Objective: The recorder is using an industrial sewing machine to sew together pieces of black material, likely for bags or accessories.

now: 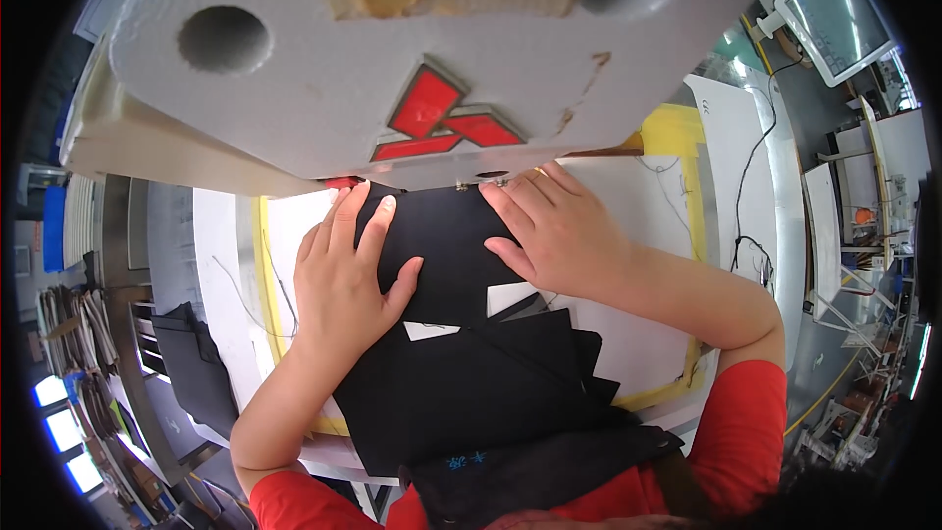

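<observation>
A black piece of fabric lies flat on the white work surface beneath the head of a large pale grey sewing machine. My left hand rests on the fabric's left side, fingers stretched forward and thumb spread out. On the right side, my right hand lies with its fingertips at the fabric's far edge, close to small metal parts under the machine head. Its thumb stands apart from the fingers. More black fabric spreads nearer my body, partly overlapped by pointed black pieces. The machine head hides the sewing point.
Yellow tape borders the white table. Loose threads lie on both sides. Folded black pieces hang at the left, near a rack of stacked sheets. A monitor stands at far right, and a black cable runs nearby.
</observation>
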The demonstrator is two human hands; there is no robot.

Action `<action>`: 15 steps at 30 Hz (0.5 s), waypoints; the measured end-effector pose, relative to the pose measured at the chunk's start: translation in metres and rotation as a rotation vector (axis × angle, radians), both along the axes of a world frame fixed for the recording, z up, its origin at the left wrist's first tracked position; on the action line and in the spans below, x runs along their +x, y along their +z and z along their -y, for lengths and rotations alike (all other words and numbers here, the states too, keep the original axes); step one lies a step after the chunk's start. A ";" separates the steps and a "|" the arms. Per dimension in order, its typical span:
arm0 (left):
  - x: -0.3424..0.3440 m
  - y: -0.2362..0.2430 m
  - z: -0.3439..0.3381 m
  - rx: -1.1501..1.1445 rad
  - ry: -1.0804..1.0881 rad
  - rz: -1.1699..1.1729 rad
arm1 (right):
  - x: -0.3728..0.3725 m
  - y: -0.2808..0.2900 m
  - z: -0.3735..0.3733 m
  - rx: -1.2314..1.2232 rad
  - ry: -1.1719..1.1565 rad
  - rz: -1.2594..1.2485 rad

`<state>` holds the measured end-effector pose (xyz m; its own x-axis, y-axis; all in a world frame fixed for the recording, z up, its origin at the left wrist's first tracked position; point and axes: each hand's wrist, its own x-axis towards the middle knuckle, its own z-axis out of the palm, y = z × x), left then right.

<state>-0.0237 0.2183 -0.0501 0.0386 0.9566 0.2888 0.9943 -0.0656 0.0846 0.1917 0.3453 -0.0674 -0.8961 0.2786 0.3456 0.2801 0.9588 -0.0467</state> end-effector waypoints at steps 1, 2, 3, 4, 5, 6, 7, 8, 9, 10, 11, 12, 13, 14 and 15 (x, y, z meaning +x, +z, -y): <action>0.001 0.001 0.000 -0.005 0.001 0.011 | 0.001 -0.002 0.000 -0.017 0.015 -0.038; 0.003 0.003 0.001 0.002 -0.006 0.010 | 0.003 -0.002 -0.001 -0.032 0.030 -0.075; 0.002 0.004 0.002 -0.017 0.004 0.007 | 0.006 -0.001 0.000 -0.022 0.023 -0.077; 0.002 0.004 0.001 -0.037 0.013 0.004 | 0.011 0.000 0.003 -0.030 0.009 -0.058; 0.004 0.006 -0.001 -0.027 0.004 0.004 | 0.016 0.000 0.005 -0.037 -0.006 -0.039; 0.011 0.009 -0.002 -0.055 -0.049 0.003 | 0.023 -0.001 0.007 -0.033 -0.009 -0.035; 0.019 0.012 -0.004 -0.083 -0.102 0.002 | 0.029 -0.004 0.009 -0.063 -0.042 -0.019; 0.028 0.014 -0.011 -0.111 -0.175 0.050 | 0.034 -0.005 0.009 -0.094 -0.075 -0.002; 0.034 0.011 -0.015 -0.103 -0.224 0.072 | 0.034 -0.005 0.009 -0.093 -0.077 -0.001; 0.039 0.005 -0.019 -0.096 -0.272 0.095 | 0.034 -0.005 0.009 -0.103 -0.083 -0.003; 0.042 -0.004 -0.022 -0.037 -0.263 0.019 | 0.034 -0.005 0.009 -0.114 -0.088 -0.006; 0.043 -0.005 -0.023 -0.039 -0.269 0.020 | 0.034 -0.005 0.009 -0.116 -0.095 -0.006; 0.043 -0.006 -0.022 -0.045 -0.253 0.035 | 0.033 -0.005 0.009 -0.114 -0.094 -0.014; 0.044 -0.007 -0.023 -0.051 -0.237 0.049 | 0.033 -0.005 0.009 -0.112 -0.092 -0.023; 0.043 -0.009 -0.023 -0.028 -0.236 0.043 | 0.032 -0.006 0.008 -0.114 -0.095 -0.023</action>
